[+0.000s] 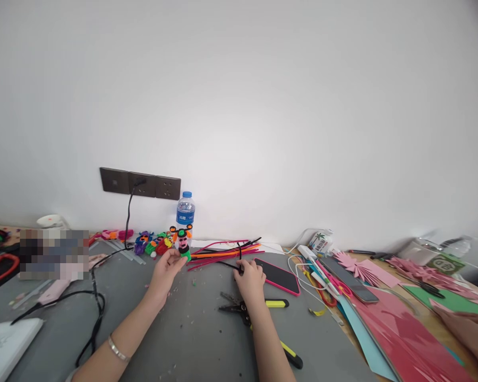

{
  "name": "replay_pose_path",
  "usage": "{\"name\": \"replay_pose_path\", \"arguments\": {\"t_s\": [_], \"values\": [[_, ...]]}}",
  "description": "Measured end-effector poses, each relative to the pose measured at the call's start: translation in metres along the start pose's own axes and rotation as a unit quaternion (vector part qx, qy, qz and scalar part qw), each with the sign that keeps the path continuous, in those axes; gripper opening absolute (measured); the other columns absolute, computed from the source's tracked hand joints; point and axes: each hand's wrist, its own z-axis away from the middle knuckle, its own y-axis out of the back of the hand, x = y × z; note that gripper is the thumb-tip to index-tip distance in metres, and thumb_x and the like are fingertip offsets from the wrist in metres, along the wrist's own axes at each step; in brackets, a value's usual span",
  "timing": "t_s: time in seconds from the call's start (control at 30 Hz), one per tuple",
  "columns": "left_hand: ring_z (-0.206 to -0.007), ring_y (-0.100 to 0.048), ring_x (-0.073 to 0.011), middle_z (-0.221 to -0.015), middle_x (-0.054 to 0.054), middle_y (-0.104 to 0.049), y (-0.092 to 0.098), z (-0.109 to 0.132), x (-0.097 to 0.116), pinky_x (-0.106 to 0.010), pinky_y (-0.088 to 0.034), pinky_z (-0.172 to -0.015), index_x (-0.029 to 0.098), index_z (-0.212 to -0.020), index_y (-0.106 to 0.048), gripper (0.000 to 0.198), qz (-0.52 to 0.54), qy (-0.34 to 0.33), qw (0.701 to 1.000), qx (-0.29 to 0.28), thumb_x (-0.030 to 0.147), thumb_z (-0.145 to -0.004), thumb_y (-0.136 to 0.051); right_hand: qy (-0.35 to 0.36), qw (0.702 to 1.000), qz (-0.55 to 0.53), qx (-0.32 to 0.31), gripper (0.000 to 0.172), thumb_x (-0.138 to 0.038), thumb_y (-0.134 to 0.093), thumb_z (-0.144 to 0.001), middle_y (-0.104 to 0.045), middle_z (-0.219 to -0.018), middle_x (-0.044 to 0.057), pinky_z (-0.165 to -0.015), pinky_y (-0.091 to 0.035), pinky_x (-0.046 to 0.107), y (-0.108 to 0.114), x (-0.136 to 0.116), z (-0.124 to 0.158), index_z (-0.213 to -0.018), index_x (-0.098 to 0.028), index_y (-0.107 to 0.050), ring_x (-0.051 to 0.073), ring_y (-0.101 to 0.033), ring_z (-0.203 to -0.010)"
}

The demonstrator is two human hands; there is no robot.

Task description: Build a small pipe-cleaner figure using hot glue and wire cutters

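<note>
My left hand (169, 268) pinches the base of a small pipe-cleaner figure (184, 243), upright, with a pink face, green cap and body, and orange and black side pieces. My right hand (250, 276) has its fingers closed on a black pipe cleaner (228, 265) that reaches left toward the figure; part of it is hidden by the fingers. Behind both hands lies a bundle of pink, orange and black pipe cleaners (217, 255). Below my right hand are pliers with yellow and black handles (276, 303), partly covered by my forearm.
A water bottle (186, 208) stands by the wall. A pink-edged phone (281, 277) lies right of my right hand. Colourful pipe-cleaner pieces (153, 244), a glue gun (58, 284) and black cable (99, 297) are left. Red paper (398, 329) and another person's hand (462, 329) are right.
</note>
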Motion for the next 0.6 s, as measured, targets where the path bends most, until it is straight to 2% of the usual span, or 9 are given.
{"name": "replay_pose_path", "arguments": {"t_s": [0.13,0.27,0.5,0.6], "values": [[-0.065,-0.053,-0.0142,-0.067,0.003,-0.053,0.000,0.000,-0.003,-0.022,-0.042,-0.057,0.019,-0.082,-0.057,0.039,-0.006,-0.001,1.000,-0.012,0.050,-0.065,-0.074,0.012,0.999,0.041,-0.017,0.024,-0.005,-0.059,-0.060,-0.063,-0.070,0.005,-0.079,-0.024,0.041,-0.005,-0.001,0.004,-0.073,-0.025,-0.066,0.026,-0.049,-0.080],[-0.068,-0.056,-0.0164,-0.070,0.000,-0.057,-0.003,0.004,0.005,-0.023,-0.043,-0.057,0.019,-0.080,-0.058,0.042,-0.012,-0.001,1.000,-0.007,0.053,-0.061,-0.074,0.018,0.999,0.031,-0.033,0.023,-0.006,-0.056,-0.059,-0.055,-0.055,-0.003,-0.075,-0.024,0.036,-0.009,-0.002,0.005,-0.071,-0.025,-0.063,0.020,-0.048,-0.066],[-0.063,-0.055,-0.0164,-0.065,0.002,-0.052,-0.005,0.006,0.010,-0.024,-0.044,-0.056,0.020,-0.077,-0.056,0.042,-0.038,0.016,0.999,-0.023,0.056,-0.061,-0.071,-0.009,0.996,-0.091,-0.009,0.007,-0.021,-0.051,-0.068,-0.050,-0.055,-0.007,-0.065,-0.032,0.029,-0.007,-0.003,-0.003,-0.073,-0.023,-0.055,0.015,-0.047,-0.053],[-0.060,-0.052,-0.0153,-0.062,0.004,-0.050,-0.004,0.007,0.010,-0.023,-0.043,-0.056,0.021,-0.077,-0.057,0.036,-0.080,-0.005,0.995,-0.066,0.053,-0.065,-0.068,-0.023,0.987,-0.158,0.017,0.006,-0.026,-0.051,-0.070,-0.048,-0.057,-0.006,-0.058,-0.034,0.027,0.001,-0.002,-0.009,-0.073,-0.022,-0.051,0.015,-0.045,-0.053]]}}
